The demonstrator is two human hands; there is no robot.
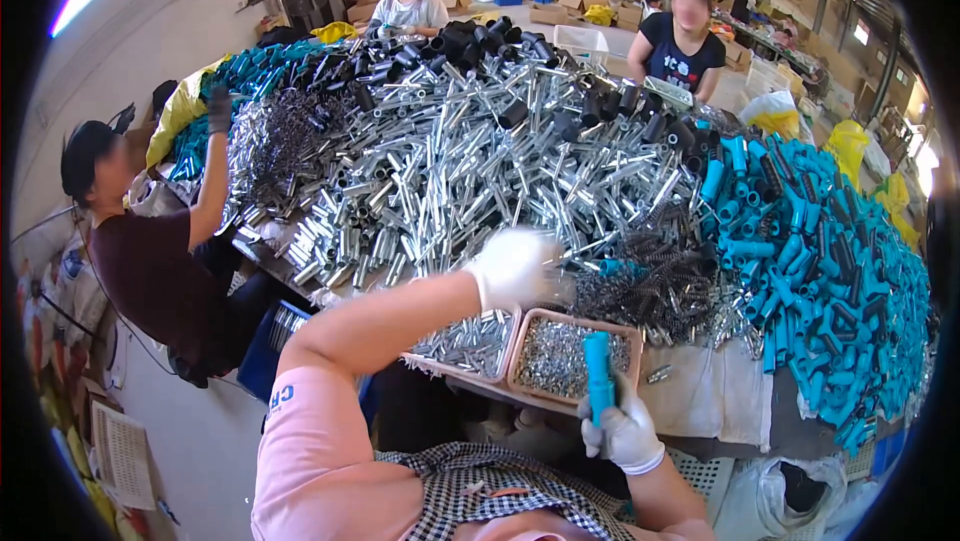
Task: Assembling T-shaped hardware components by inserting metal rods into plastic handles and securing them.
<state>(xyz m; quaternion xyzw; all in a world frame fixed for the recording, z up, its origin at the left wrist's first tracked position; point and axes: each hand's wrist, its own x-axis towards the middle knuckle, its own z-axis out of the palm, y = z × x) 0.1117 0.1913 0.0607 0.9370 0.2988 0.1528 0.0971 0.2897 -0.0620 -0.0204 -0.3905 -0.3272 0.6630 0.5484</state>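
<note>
My right hand (625, 431), in a white glove, is closed round a teal plastic tube-shaped handle (600, 371) held upright in front of the table's near edge. My left hand (515, 266), also white-gloved, reaches across over the near side of a heap of silvery metal tubes (440, 181). Motion blurs its fingers, so I cannot see whether they hold anything. Just to its right lies a pile of dark coil springs (650, 286). Below it stand a pink-rimmed tray of small metal parts (575, 356) and a tray of short metal pins (465, 346).
Teal handles (810, 261) are heaped at the right; black sleeves (490, 41) lie along the back. A person (150, 241) works at the left, two others (410, 1) (685, 41) across the table. A blue crate (270, 341) stands below the table's left edge, a white sack (785, 501) at lower right.
</note>
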